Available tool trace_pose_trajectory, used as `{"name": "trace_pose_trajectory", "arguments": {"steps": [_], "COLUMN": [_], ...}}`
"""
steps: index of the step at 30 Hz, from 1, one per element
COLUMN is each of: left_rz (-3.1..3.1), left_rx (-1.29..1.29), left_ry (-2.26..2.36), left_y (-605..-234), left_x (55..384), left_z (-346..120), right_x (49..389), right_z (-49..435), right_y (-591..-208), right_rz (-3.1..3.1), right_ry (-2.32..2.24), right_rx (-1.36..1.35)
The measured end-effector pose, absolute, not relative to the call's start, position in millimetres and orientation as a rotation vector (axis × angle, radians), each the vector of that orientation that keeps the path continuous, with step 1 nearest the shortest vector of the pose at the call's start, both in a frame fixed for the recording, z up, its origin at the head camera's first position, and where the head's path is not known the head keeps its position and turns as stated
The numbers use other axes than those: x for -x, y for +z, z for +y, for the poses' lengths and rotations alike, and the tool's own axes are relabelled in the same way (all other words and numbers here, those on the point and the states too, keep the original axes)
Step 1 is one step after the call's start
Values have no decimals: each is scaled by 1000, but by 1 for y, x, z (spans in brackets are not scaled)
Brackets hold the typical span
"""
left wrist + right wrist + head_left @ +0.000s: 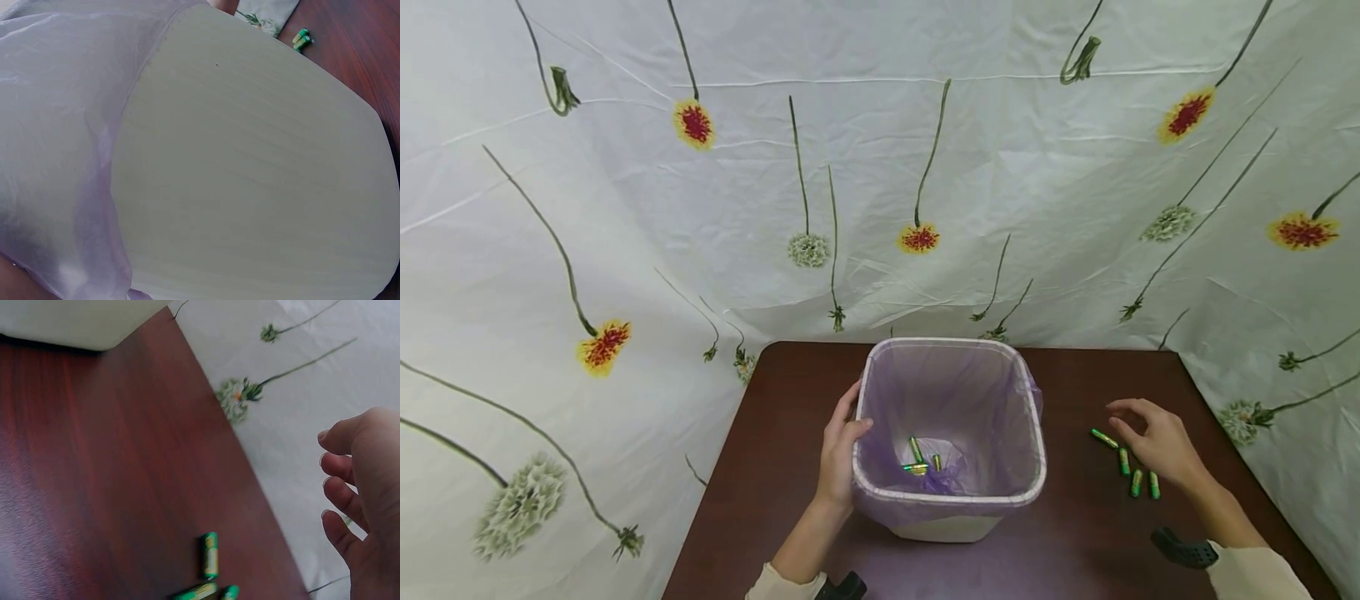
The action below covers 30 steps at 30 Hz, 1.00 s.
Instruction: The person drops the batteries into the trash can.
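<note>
A pale trash bin point(951, 528) lined with a thin purple bag point(887, 500) stands on the table. My left hand point(841, 450) grips the bin's left side, thumb over the rim and fingers behind the wall. Inside at the bottom lie green-and-gold batteries point(915, 450) on the gathered bag. To the right of the bin, several more batteries point(1123, 461) are scattered on the tabletop. Above them hovers my right hand point(1161, 442), fingers loosely bent and holding nothing. In the right wrist view its fingers point(340, 494) are apart from the thumb, with batteries point(210, 555) lower down.
The dark reddish-brown table point(775, 417) has its back edge against a white flower-printed cloth point(737, 208), which also hangs along both sides. Dark bands point(1183, 550) are worn at both wrists. The bin's tall wall point(250, 156) fills most of the left wrist view.
</note>
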<state>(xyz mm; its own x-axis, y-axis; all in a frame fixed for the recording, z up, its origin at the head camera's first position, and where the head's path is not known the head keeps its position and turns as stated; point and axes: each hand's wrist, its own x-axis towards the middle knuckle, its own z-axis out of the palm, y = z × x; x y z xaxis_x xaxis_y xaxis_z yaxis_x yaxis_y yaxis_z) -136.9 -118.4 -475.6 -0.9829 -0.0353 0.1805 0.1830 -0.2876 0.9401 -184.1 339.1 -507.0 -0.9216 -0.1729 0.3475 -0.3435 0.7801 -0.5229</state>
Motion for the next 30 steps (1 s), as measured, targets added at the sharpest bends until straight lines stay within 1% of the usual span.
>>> {"name": "trace_pose_trajectory", "arguments": {"steps": [14, 23, 30], "left_rz": [-1780, -1779, -1783], "left_rx": [200, 198, 199], "left_ry": [-2418, -2417, -2405], "left_y": [-476, -475, -476], "left_x": [137, 137, 138], "left_z": [-118, -118, -118], "right_x": [170, 165, 159], "right_z": [347, 350, 357], "right_y": [-559, -579, -592], "right_rz": [-2731, -2761, -2735], "right_ry": [944, 955, 925], "right_rx": [-219, -113, -83]}}
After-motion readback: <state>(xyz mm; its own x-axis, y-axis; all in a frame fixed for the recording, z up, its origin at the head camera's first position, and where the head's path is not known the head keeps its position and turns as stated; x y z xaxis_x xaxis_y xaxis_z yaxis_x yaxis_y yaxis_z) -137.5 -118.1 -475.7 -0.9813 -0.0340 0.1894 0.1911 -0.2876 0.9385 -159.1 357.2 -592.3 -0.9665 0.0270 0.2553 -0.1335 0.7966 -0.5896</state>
